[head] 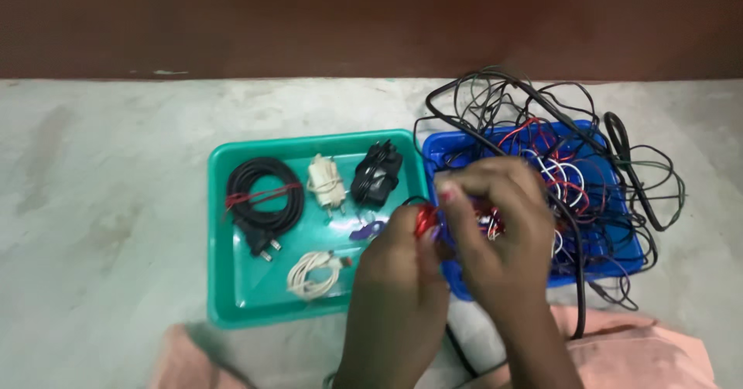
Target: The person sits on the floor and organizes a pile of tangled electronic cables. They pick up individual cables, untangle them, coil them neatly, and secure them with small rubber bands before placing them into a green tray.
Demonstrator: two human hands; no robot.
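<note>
trays 2 point(232, 226) | coiled cables in green tray 4 | hands 2 point(441, 242)

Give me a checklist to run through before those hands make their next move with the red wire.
1. Red wire pinched between left hand and right hand: ok.
2. Wire free of the tangle in the blue tray: cannot tell.
3. Bare floor left in the green tray: ok.
4. Black coiled cable bound with a red tie: ok.
5. Tangle kept inside the blue tray: not ok, loops spill over.
</note>
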